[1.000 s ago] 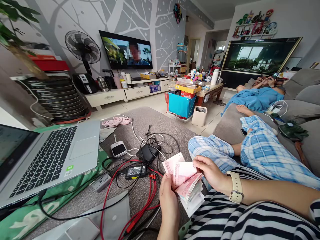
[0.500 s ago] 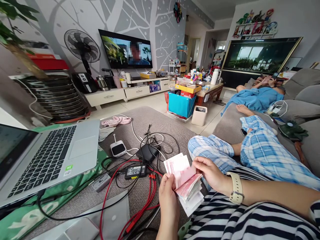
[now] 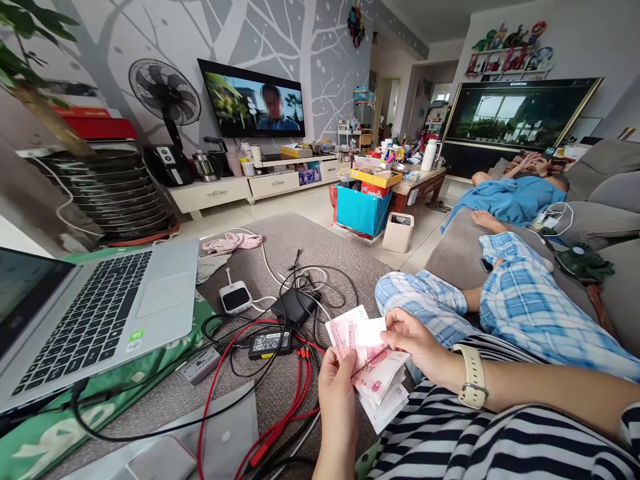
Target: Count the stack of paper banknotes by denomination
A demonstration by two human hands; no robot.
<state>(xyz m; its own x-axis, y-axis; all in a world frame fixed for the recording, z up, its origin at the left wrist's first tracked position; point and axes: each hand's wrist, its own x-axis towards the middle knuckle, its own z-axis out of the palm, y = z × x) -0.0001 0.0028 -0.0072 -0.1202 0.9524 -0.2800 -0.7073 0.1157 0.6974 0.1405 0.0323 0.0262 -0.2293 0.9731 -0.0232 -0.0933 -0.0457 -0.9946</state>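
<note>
A fanned bundle of pinkish-red banknotes point(image 3: 379, 379), one showing "100", is held over my lap. My left hand point(image 3: 338, 387) grips the bundle at its left side, thumb pressed on top. With thumb and fingers pinched, my right hand point(image 3: 411, 339) holds the upper right corner of a banknote point(image 3: 369, 337) that stands partly lifted from the rest. White paper point(image 3: 385, 412) pokes out beneath the bundle. A cream-banded watch point(image 3: 471, 377) is on my right wrist.
Left of my hands, black, white and red cables point(image 3: 300, 393) tangle around a power adapter point(image 3: 270, 343) and a small white device point(image 3: 235, 297). An open laptop point(image 3: 110, 300) sits at far left. A person under a blue cover point(image 3: 510, 193) lies on the sofa.
A banknote has been turned over toward the left, and the "100" face of another now shows. My right hand has shifted slightly; my left hand stays nearly in place.
</note>
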